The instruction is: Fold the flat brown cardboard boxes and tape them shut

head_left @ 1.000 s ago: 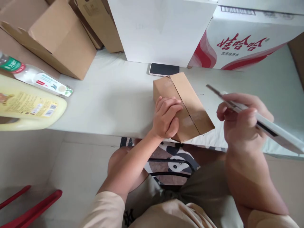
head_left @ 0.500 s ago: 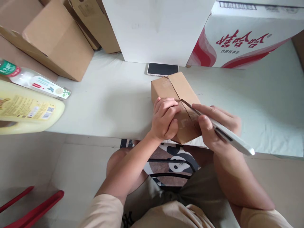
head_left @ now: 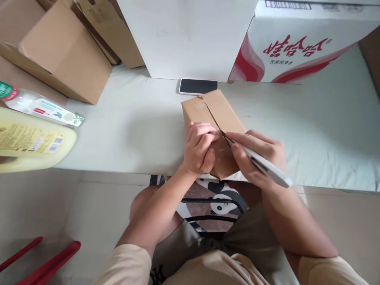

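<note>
A small brown cardboard box [head_left: 227,109] sits at the table's front edge, tilted to my view, with a seam running along its top. My left hand [head_left: 199,148] is closed, its fingers curled over the near left part of the box and holding it. In my right hand [head_left: 257,152] is a utility knife [head_left: 270,168] with a pale grey handle, gripped between thumb and fingers. Its tip is at the seam, just right of my left fingers. How far the blade is in the seam I cannot tell.
A phone [head_left: 198,86] lies just behind the box. Beyond it stand a plain white carton [head_left: 190,39] and a red-and-white water carton [head_left: 285,51]. At left are larger cardboard boxes [head_left: 68,55], a clear bottle [head_left: 44,107] and a yellow jug [head_left: 32,138].
The knife and my right hand have moved left and nearer the seam, the tip now lower along it. My left hand keeps its place on the box. The whole view has shifted slightly.
</note>
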The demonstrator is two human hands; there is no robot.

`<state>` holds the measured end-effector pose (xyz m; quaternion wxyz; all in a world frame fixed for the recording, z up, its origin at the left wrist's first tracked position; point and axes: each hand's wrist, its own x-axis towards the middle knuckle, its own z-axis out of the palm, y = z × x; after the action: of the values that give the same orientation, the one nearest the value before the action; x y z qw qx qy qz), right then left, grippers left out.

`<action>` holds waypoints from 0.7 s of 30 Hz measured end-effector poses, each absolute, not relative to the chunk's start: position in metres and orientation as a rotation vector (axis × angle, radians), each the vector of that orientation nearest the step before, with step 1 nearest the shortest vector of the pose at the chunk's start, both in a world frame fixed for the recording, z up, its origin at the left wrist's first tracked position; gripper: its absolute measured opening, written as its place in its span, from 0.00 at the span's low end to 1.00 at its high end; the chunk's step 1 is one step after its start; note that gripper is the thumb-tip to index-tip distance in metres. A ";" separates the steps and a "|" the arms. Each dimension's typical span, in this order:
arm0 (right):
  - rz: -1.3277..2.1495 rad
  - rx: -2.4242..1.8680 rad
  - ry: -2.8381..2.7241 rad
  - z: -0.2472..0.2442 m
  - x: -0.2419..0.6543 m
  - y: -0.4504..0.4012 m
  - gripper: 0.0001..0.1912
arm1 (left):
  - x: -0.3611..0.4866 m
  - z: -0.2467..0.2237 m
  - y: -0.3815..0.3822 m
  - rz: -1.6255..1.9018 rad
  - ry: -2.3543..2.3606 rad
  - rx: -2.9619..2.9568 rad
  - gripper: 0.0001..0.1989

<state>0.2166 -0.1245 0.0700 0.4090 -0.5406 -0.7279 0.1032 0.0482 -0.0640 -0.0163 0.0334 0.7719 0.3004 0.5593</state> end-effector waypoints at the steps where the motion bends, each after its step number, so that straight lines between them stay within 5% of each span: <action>1: 0.266 -1.332 -1.802 0.069 0.217 -0.126 0.13 | 0.049 -0.017 -0.064 1.719 0.927 2.370 0.15; 15: 0.030 -0.962 -1.652 0.061 0.251 -0.157 0.15 | 0.047 -0.022 -0.063 1.708 0.994 2.359 0.18; 21: -0.070 -1.185 -1.134 0.025 0.277 -0.128 0.29 | 0.046 -0.025 -0.058 1.785 0.933 2.357 0.15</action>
<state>0.2769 -0.1282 0.0251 0.6817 -0.5282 -0.5053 -0.0313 0.0461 -0.0585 -0.0245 0.0207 0.7600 0.3008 0.5757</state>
